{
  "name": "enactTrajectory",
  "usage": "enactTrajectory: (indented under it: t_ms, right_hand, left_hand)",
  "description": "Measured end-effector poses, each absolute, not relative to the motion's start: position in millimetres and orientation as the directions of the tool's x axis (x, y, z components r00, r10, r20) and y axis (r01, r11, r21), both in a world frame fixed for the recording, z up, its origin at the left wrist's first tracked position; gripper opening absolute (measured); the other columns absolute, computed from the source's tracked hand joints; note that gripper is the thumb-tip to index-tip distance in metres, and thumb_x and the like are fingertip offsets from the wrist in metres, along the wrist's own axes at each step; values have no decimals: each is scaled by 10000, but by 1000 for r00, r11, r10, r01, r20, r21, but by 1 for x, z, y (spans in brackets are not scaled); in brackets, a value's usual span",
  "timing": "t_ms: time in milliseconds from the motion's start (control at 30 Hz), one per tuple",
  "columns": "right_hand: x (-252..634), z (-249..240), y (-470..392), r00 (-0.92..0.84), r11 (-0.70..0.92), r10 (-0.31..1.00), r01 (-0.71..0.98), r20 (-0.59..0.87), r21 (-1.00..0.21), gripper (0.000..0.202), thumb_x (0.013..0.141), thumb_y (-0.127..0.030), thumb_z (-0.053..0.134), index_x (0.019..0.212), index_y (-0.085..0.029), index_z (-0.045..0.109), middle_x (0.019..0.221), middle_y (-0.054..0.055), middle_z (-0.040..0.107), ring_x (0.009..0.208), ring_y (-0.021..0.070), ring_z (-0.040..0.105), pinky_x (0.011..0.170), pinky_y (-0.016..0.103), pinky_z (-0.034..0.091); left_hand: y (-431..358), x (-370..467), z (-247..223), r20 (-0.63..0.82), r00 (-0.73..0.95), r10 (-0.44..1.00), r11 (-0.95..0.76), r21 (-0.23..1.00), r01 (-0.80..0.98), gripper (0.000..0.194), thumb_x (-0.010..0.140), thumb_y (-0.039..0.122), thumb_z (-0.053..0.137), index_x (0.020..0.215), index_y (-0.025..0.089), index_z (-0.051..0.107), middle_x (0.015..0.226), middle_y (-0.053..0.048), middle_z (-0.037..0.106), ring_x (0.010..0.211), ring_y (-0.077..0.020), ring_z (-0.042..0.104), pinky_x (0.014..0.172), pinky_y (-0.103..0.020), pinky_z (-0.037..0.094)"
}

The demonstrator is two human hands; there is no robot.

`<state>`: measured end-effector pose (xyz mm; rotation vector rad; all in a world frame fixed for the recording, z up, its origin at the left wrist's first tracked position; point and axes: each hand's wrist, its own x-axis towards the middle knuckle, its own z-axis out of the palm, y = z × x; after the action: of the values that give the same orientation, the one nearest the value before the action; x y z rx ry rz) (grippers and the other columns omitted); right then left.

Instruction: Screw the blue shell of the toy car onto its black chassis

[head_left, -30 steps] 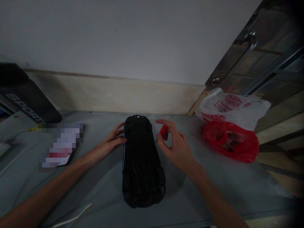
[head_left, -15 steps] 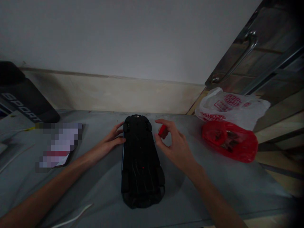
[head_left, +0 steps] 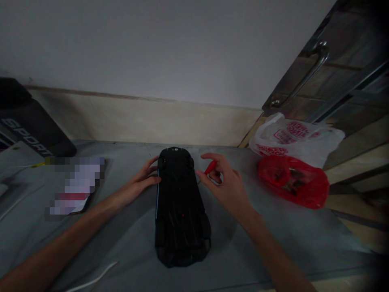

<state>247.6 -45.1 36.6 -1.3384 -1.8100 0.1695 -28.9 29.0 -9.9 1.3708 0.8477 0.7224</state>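
A black toy car lies upside down on the grey table, its wheels and underside facing up. My left hand is against its left side near the far end, the thumb at the edge and some fingertips hidden by the body. Just off the car's right side, my right hand holds a small red screwdriver among its curled fingers. Its index finger is stretched out and the thumb is near the car. The screwdriver's thin shaft is hard to make out.
A phone, partly blurred out, lies left of my arm, with a dark SPORT bottle behind it. At right are a red plastic bag and a white printed bag. A white cable lies in front; a wall stands behind.
The red screwdriver has turned in my right hand and now slants down toward the thumb. My left hand and the toy car have stayed in place.
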Motion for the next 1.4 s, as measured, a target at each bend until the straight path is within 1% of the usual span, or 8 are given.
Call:
enactTrajectory:
  t_ms: [233,400,600,767,933,1100,1267,1400]
  right_hand:
    - [248,38,-48,-122,459,831,701,543,-545,468,963,-198,582,1416,-273,492,855,-24,595,805,160,623,844,316,501]
    - [249,36,-47,-33,391,846,718,532,-576,276,976,-315,644,1233,-251,565,633,-100,399,549,123,473,659,264,464]
    - [249,40,-49,-95,432,854,676,511,-597,361,976,-229,571,1334,-254,530,816,-33,575,737,145,618,757,283,501]
    - [250,40,-48,-15,367,858,718,514,-592,259,970,-311,642,1215,-258,577,641,-95,408,542,126,464,628,261,454]
    - [250,41,-49,-113,439,843,709,525,-552,407,963,-205,554,1365,-255,513,849,-14,597,793,171,618,806,317,503]
    - [251,39,-49,-67,385,861,733,504,-561,345,975,-284,613,1311,-258,540,687,-74,466,633,147,542,713,289,488]
    - [251,40,-50,-130,439,848,714,513,-546,450,956,-209,572,1397,-255,490,843,-21,597,775,165,616,827,328,508]
    - [251,41,-50,-73,391,854,743,514,-543,313,976,-295,618,1277,-252,545,689,-70,484,640,148,559,701,284,487]
  left_hand:
    - [27,-29,-10,-118,491,863,97,993,67,827,892,475,719,1619,414,329,1674,-31,416,1573,-364,305,1279,-542,267]
    - [26,-28,-8,-118,493,862,102,993,58,823,892,459,720,1618,411,334,1654,-33,445,1553,-369,342,1273,-549,275]
    - [25,-27,-6,-116,504,856,101,993,58,812,900,427,718,1616,408,336,1650,-31,454,1554,-357,345,1273,-535,279]
    - [25,-27,-6,-118,496,860,103,993,57,822,907,442,708,1627,387,316,1666,-50,428,1554,-354,344,1276,-539,271]
    - [25,-27,-6,-116,494,862,102,993,55,830,900,445,708,1626,402,309,1665,-48,424,1557,-363,334,1271,-560,272]
    - [27,-27,-6,-121,517,847,107,993,55,840,906,445,714,1630,404,289,1644,-57,450,1545,-360,358,1264,-558,287]
    - [26,-26,-6,-123,491,862,105,992,64,813,909,450,705,1623,413,318,1660,-38,430,1562,-369,320,1277,-564,250]
    - [25,-27,-7,-106,509,854,89,994,59,808,912,447,701,1623,420,318,1656,-34,440,1558,-362,333,1270,-550,277]
